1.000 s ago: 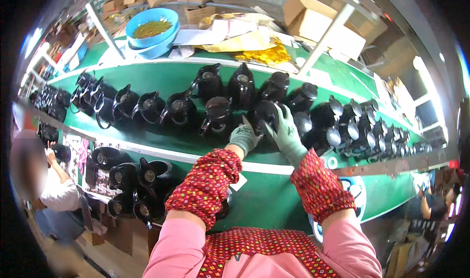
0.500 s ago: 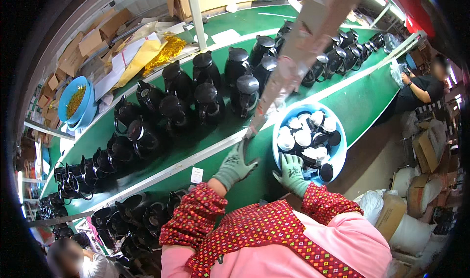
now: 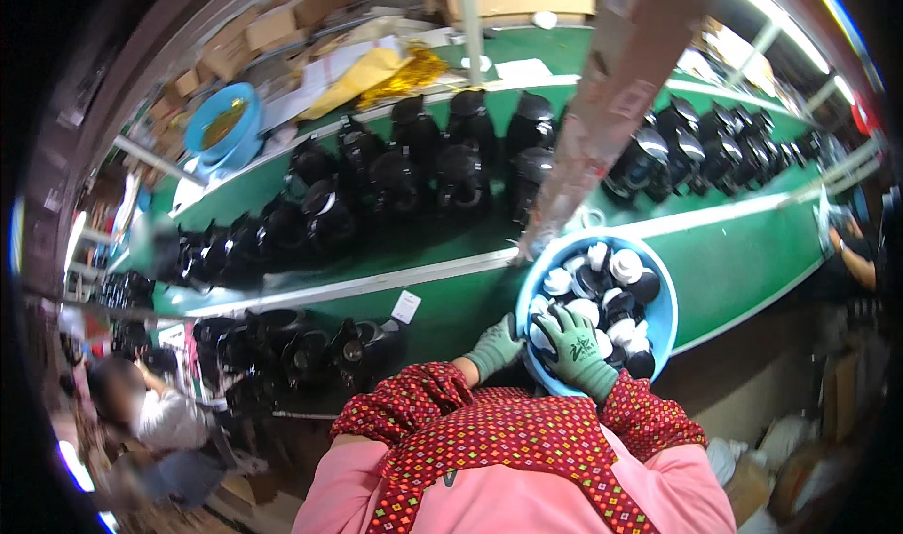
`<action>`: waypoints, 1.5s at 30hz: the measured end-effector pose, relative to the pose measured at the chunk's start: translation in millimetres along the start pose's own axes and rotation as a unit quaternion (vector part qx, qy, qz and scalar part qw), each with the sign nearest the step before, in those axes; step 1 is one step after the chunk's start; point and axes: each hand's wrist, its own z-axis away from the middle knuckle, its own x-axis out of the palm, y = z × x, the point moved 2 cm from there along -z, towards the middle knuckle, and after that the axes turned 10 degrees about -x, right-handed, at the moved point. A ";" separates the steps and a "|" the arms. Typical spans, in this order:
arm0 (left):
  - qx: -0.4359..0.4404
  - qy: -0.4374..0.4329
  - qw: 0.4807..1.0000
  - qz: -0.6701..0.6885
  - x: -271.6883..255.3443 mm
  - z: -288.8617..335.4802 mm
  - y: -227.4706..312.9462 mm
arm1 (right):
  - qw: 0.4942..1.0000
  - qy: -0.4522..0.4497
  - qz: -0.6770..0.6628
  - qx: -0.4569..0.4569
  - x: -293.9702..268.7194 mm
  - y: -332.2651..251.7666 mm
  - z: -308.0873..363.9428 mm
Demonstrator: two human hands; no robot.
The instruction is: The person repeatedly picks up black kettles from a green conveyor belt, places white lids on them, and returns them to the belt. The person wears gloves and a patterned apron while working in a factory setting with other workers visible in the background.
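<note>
A light blue basin (image 3: 664, 280) stands on the green bench in front of me, filled with round black and white lids (image 3: 625, 266). My right hand (image 3: 576, 350), in a green work glove, reaches over its near rim with fingers spread on the lids. My left hand (image 3: 496, 349), gloved alike, is at the basin's left edge, its fingers closed against the rim; the fingertips are partly hidden. Beyond stand rows of black jugs (image 3: 463, 172) with handles and lids. A small white card (image 3: 405, 306) lies left of my hands.
A taped post (image 3: 602, 111) rises behind the basin. More black jugs (image 3: 306, 350) stand near left. A blue bowl (image 3: 249, 120) and cardboard (image 3: 273, 28) are at the far left. One person (image 3: 169, 412) is at lower left, another's arm (image 3: 854, 261) at far right.
My view has turned. My left hand has moved right to the basin's rim, and my right hand has reached further in over the lids. The basin sits nearer me and farther left relative to the post.
</note>
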 end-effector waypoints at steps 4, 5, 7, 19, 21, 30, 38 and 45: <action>0.011 0.026 1.000 0.002 19.2 28.5 -20.8 | 0.988 -0.151 0.020 -0.042 21.5 18.7 -16.2; -0.012 -0.019 0.999 0.042 19.1 29.8 -31.5 | 0.984 -0.161 0.025 -0.074 32.2 19.2 -17.8; -0.029 -0.044 0.998 0.028 11.7 31.3 -44.2 | 0.983 -0.155 0.032 -0.098 44.9 16.5 -15.1; -0.063 0.510 0.857 -0.032 -322.4 44.1 -48.1 | 0.984 -0.148 0.080 -0.063 18.0 -2.1 -15.1; -0.171 0.497 0.851 -0.013 -355.5 29.8 -57.5 | 0.994 -0.070 0.088 -0.002 11.3 -4.1 -12.0; -0.025 0.348 0.937 -0.020 -381.2 -17.4 -109.9 | 0.995 0.027 -0.048 0.086 -0.9 -78.0 -47.5; 0.032 0.253 0.962 -0.097 -313.6 86.4 -37.7 | 0.984 0.110 -0.138 0.013 -43.4 -144.3 -139.9; 0.092 0.122 0.980 -0.127 -211.5 142.0 -15.0 | 1.000 -0.030 0.003 0.003 -38.1 -153.3 -161.1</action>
